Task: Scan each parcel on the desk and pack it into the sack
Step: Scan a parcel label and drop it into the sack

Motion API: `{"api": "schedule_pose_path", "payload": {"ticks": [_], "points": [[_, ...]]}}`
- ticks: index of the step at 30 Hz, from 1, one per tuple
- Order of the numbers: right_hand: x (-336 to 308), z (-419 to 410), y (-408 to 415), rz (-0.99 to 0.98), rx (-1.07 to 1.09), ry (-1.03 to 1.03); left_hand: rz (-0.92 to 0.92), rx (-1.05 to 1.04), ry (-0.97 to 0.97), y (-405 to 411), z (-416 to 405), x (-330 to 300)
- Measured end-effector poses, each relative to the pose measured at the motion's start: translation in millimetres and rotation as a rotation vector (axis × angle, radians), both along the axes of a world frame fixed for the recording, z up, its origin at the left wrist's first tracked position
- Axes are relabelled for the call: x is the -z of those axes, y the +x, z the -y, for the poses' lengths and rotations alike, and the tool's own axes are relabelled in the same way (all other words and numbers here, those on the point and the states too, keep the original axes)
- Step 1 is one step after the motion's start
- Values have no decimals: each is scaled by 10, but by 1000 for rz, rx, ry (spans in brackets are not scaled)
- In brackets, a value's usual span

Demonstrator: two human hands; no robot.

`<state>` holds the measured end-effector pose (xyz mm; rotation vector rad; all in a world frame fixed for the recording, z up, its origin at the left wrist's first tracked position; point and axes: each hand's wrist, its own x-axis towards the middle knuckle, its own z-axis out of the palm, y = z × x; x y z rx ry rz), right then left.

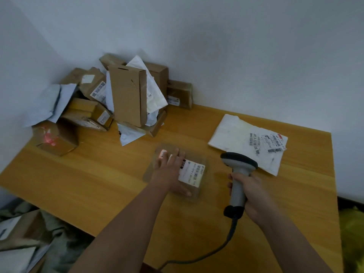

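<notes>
A flat brown parcel (199, 191) with a white label (192, 174) lies in the middle of the wooden desk (98, 184). My left hand (167, 170) rests flat on it with fingers straight, and red scanner light falls on the fingertips. My right hand (250, 196) grips the handle of a grey barcode scanner (239, 168), whose head points left toward the parcel. Its cable (222, 245) trails off the desk's front edge. A white mailer bag (246, 142) with labels lies at the right. A sack (23, 239) holding parcels sits on the floor at lower left.
A heap of cardboard boxes and grey mailers (118, 97) fills the back left corner against the wall. A small brown box (57, 137) with a red glow on it stands at the desk's left edge. Something yellow (352, 233) lies on the floor at right.
</notes>
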<state>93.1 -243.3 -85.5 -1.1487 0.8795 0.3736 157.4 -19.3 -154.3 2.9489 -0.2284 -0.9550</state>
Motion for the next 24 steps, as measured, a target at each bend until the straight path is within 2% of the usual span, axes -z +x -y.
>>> {"api": "schedule_pose_path", "payload": {"ticks": [3, 5, 8, 10, 12, 14, 19, 21, 24], "points": [[-5, -173, -8, 8, -32, 15, 70, -368, 147, -188, -185, -100], [-16, -287, -12, 16, -64, 13, 168, -514, 177, -275, -413, -134], [8, -471, -29, 2, -109, 9, 306, -561, 177, -368, -823, -136], [61, -626, -28, -19, -143, 14, 251, -547, 163, -429, -1030, -57], [147, -813, -37, -40, -178, 24, 82, -607, 42, -518, -1157, 43], [262, -1016, -79, -82, -222, 39, -33, -778, -107, -640, -1235, 101], [509, -1430, -240, -166, -242, 153, -130, -965, -330, -914, -1318, 317], [531, -1509, -238, -173, -201, 159, -189, -1056, -485, -964, -1269, 140], [449, -1576, -187, -141, -256, 107, -247, -1284, -784, -1039, -1274, -46]]}}
